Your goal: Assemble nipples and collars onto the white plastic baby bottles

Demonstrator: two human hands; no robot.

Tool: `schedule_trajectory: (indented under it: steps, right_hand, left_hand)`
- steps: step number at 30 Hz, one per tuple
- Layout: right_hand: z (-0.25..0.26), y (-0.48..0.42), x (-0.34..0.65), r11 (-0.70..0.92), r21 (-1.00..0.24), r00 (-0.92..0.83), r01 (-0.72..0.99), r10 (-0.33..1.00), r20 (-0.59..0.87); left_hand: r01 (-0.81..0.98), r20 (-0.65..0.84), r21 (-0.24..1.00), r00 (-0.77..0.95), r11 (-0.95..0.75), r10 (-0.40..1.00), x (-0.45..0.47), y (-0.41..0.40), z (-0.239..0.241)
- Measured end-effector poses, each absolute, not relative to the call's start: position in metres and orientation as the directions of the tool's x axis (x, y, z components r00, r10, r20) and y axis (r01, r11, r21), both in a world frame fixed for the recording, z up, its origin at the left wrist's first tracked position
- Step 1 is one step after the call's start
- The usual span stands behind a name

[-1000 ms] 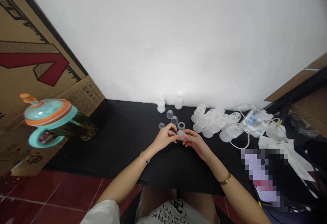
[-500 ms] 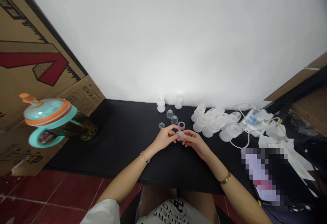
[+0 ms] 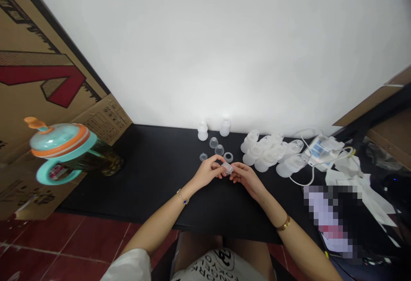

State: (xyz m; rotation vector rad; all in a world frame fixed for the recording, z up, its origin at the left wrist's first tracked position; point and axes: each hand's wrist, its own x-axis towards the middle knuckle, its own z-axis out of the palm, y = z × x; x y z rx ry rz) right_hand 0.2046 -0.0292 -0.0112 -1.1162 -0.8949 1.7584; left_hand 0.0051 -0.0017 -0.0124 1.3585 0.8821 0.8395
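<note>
Between my fingertips is a small translucent plastic collar (image 3: 227,168), like a feeding-bottle screw ring; something clear shows under it, which I cannot make out. My left hand (image 3: 208,172) pinches its left side. My right hand (image 3: 246,178) grips the right edge with thumb and fingers. Just beyond lies a similar loose ring (image 3: 228,157). Two clear domed caps (image 3: 219,149) sit behind that, and a silicone nipple (image 3: 203,157) lies left of them. Two small frosted bottles (image 3: 202,131) stand near the wall.
Several frosted bottles with clear caps (image 3: 266,160) cluster at right. Beyond them are a power strip (image 3: 317,152) with white cables, papers and a blurred phone (image 3: 330,225). A large turquoise-lidded drinking cup (image 3: 64,144) stands at left by a cardboard box (image 3: 41,71).
The collar has tilted and turned slightly between my fingertips, showing more of its side. Both hands stay in nearly the same place; the other things have not moved.
</note>
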Motion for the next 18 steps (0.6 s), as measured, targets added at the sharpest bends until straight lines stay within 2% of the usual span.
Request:
schedule_trajectory:
  steps: [18]
  right_hand:
    - [-0.013, -0.0283, 0.2054, -0.38, -0.876, -0.221, -0.297, 0.92, -0.324]
  left_hand:
    - [0.031, -0.069, 0.998, 0.566, 0.063, 0.822, 0.0014, -0.0003, -0.0045]
